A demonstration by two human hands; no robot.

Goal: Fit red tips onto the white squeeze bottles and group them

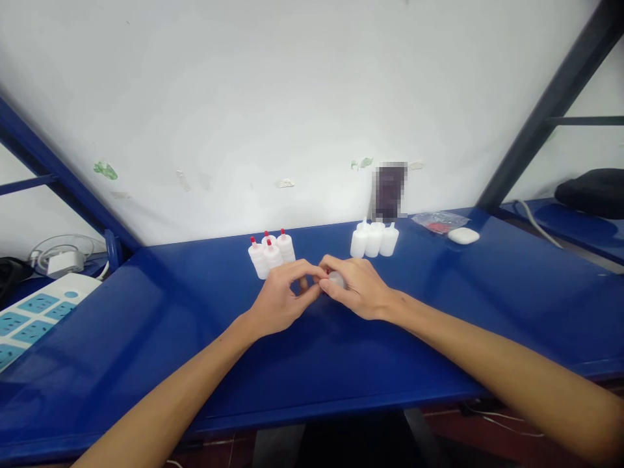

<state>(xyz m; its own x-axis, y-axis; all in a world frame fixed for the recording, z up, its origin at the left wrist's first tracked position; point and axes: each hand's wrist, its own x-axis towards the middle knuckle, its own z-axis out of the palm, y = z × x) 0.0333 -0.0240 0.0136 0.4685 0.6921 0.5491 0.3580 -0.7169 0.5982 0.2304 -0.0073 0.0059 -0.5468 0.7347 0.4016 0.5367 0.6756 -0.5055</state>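
My right hand point(358, 286) is closed around a small white squeeze bottle point(336, 279), which lies tilted toward the left and is mostly covered by the fingers. At its tip, thumb and forefinger of my left hand point(287, 296) are pinched together. A speck of red shows there, a red cap point(327, 272) largely hidden by fingertips. Just beyond my left hand stands a cluster of white bottles with red caps point(270, 253). Behind my right hand is a group of white bottles with bare nozzles point(373, 239).
A clear plastic bag with red pieces point(439, 223) lies at the back right, beside a white rounded case point(463, 235). A blurred dark rectangle point(390, 192) leans on the wall. At left are a power strip point(43, 315) and a white charger point(65, 263) on the blue table point(380, 364).
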